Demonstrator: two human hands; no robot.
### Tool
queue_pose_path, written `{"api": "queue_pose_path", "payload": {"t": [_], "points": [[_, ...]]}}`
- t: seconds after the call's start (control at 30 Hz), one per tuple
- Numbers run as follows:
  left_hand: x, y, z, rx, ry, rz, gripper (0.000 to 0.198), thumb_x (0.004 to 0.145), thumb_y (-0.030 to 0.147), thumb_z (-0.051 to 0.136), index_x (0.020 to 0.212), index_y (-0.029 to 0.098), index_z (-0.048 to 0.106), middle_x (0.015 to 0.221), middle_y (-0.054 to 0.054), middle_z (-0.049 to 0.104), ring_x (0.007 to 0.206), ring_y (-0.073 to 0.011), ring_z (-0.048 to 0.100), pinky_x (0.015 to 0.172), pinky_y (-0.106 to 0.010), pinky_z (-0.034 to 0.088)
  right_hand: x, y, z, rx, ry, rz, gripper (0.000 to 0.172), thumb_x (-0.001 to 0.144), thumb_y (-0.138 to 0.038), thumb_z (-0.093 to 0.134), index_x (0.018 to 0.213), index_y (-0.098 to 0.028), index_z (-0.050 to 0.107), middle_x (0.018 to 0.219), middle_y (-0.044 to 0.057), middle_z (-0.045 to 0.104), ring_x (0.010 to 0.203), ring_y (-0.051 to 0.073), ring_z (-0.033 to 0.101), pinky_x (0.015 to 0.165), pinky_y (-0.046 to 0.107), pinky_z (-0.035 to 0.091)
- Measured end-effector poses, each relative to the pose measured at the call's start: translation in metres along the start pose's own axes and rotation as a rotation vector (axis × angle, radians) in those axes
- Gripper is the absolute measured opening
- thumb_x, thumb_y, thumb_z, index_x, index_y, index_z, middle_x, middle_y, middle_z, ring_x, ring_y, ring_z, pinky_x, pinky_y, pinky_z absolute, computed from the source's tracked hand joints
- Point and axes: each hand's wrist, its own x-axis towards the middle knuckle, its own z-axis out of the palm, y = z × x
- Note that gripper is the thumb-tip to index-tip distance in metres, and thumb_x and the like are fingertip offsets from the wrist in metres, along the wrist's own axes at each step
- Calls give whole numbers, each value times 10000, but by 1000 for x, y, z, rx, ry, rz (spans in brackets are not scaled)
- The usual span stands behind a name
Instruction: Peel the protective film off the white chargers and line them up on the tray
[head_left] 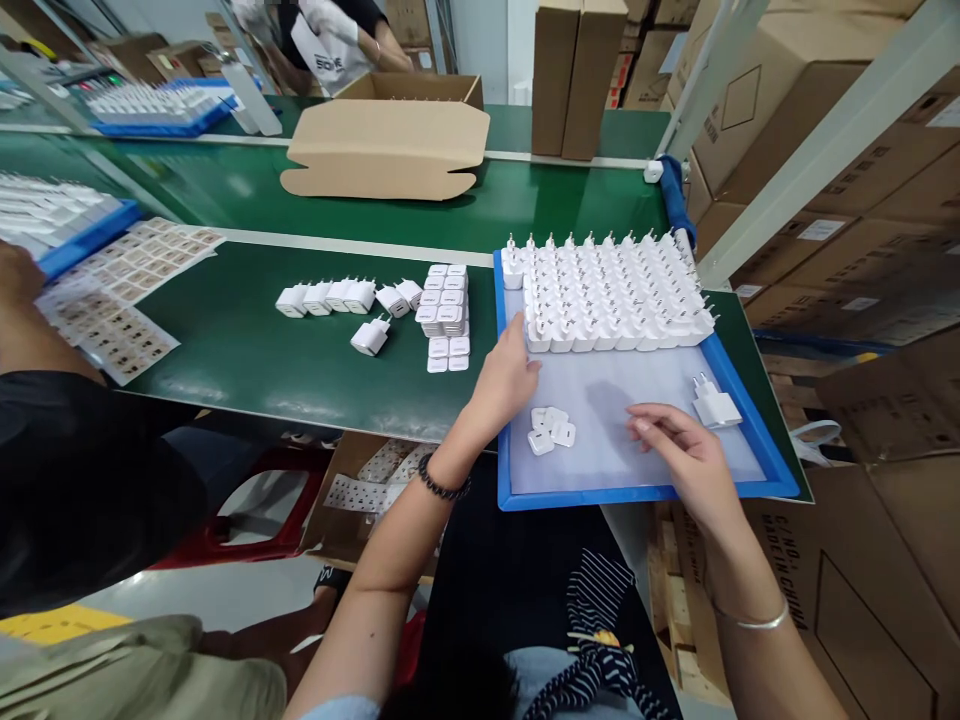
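Left hand [504, 385] rests at the left edge of the blue tray [645, 494], fingers loosely curled beside the front row of packed white chargers [611, 295]; I cannot tell whether they grip one. My right hand [679, 450] lies on the tray's bare white liner near the front edge, fingers relaxed and part open, holding nothing. Three loose chargers [551, 430] lie between my hands, touching neither. A single charger [716, 408] lies on its side near the tray's right edge, just beyond my right fingertips. On the green table [247, 350], left of the tray, stand stacked chargers [444, 315] and a short row [345, 297].
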Motion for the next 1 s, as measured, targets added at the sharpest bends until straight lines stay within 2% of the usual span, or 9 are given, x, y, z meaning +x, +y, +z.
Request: {"api": "queue_pose_path", "payload": {"t": [0.1, 0.17, 0.37, 0.53, 0.63, 0.7, 0.8, 0.87, 1.0], "points": [[-38, 5, -12, -29, 45, 27, 606, 975, 194, 549, 1556, 142, 386, 1417, -182, 634, 956, -248, 704, 919, -458, 588, 2, 5, -29, -207, 246, 10, 482, 928, -571, 590, 1165, -167, 701, 1187, 163, 706, 1003, 282, 663, 854, 434, 542], [-63, 8, -17, -40, -33, 61, 472, 986, 208, 548, 1454, 154, 513, 1259, -133, 715, 972, -249, 705, 912, -446, 589, 5, 8, -46, -376, 361, 42, 548, 900, -546, 591, 1268, -146, 665, 1283, 204, 650, 1053, 339, 633, 914, 519, 507], [-111, 7, -10, -69, -67, 99, 232, 1008, 199, 545, 1208, 162, 657, 1104, -110, 761, 1022, -252, 723, 947, -437, 597, 21, 15, -58, -678, 390, 132, 559, 773, -461, 593, 1176, -85, 693, 1265, 288, 634, 1182, 506, 562, 989, 670, 416], [-128, 14, 7, 5, 77, 317, 415, 990, 212, 594, 1397, 161, 528, 1342, -178, 668, 1276, -305, 633, 1073, -497, 553, 16, -3, -38, -624, 193, 87, 539, 763, -557, 613, 1052, -111, 705, 986, 222, 698, 949, 428, 641, 849, 577, 484], [-127, 23, 25, 61, 11, 509, 649, 987, 225, 594, 1575, 159, 327, 1544, -228, 521, 1459, -351, 496, 1162, -547, 481, -3, -28, -13, -483, -73, -33, 411, 795, -535, 651, 1012, -189, 698, 887, 100, 697, 810, 279, 643, 788, 423, 519], [-120, 24, 35, 25, -84, 541, 657, 992, 178, 534, 1597, 140, 280, 1510, -237, 558, 1425, -348, 536, 1124, -541, 505, -16, -44, 4, -399, -228, -120, 260, 831, -423, 641, 993, -222, 678, 877, 50, 688, 803, 223, 637, 781, 353, 518], [-108, 20, 37, -151, -179, 379, 480, 959, 130, 513, 1438, 123, 481, 1273, -191, 701, 1169, -312, 681, 979, -466, 561, -21, -54, 22, -305, -320, -184, 258, 880, -410, 637, 1062, -227, 633, 950, 49, 709, 853, 205, 662, 791, 319, 537], [-104, 15, 28, -303, -139, 188, 305, 952, 216, 605, 1248, 144, 591, 1162, -145, 722, 1050, -284, 689, 931, -415, 545, -14, -50, 28, -262, -342, -190, 330, 956, -467, 564, 1174, -222, 600, 1067, 76, 734, 957, 214, 695, 829, 321, 563], [-106, 5, 5, -622, -41, -117, 465, 905, 395, 745, 1280, 175, 581, 1182, -92, 680, 1066, -237, 636, 971, -352, 482, 4, -31, 43, -332, -313, -145, 313, 977, -422, 559, 1182, -192, 614, 1121, 137, 727, 988, 280, 695, 838, 410, 562]]}}
